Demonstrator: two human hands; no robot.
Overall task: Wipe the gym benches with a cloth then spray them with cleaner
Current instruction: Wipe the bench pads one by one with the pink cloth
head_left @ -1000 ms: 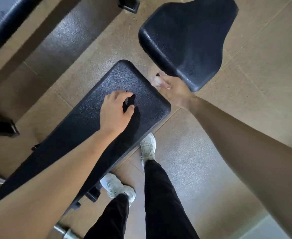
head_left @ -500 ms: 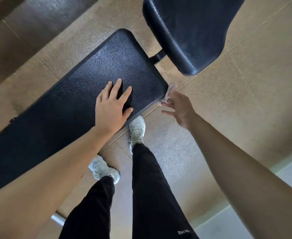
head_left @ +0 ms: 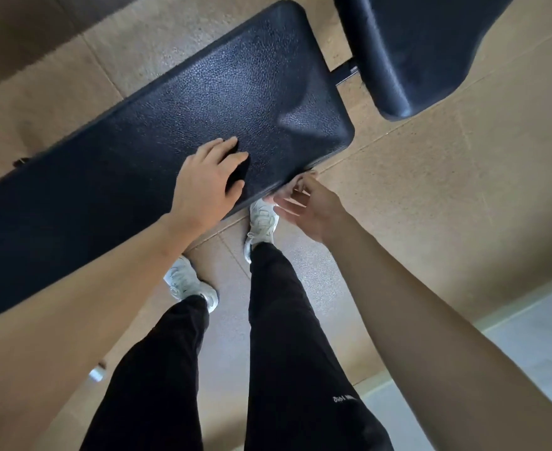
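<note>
A long black padded bench point(head_left: 203, 102) runs from the left edge up toward the top centre. My left hand point(head_left: 206, 187) rests on its near side, fingers spread and thumb apart, with only dark shadow under the arch of the hand. My right hand point(head_left: 313, 206) is at the bench's near edge by the rounded corner. A small pale cloth point(head_left: 292, 185) shows at its fingertips against the pad's side, mostly hidden by the fingers. A second black pad point(head_left: 414, 43), the seat, sits at the top right. No spray bottle is visible.
A black metal bar point(head_left: 346, 71) joins the two pads. My legs in black trousers and white shoes point(head_left: 261, 222) stand right beside the bench. The floor is brown speckled rubber tile. A pale floor strip point(head_left: 528, 336) lies at the lower right, and a metal bench foot point(head_left: 97, 374) at the lower left.
My right hand has moved with the pale cloth from the gap beside the seat pad down along the bench's end to its near edge. My left hand flattened on the pad.
</note>
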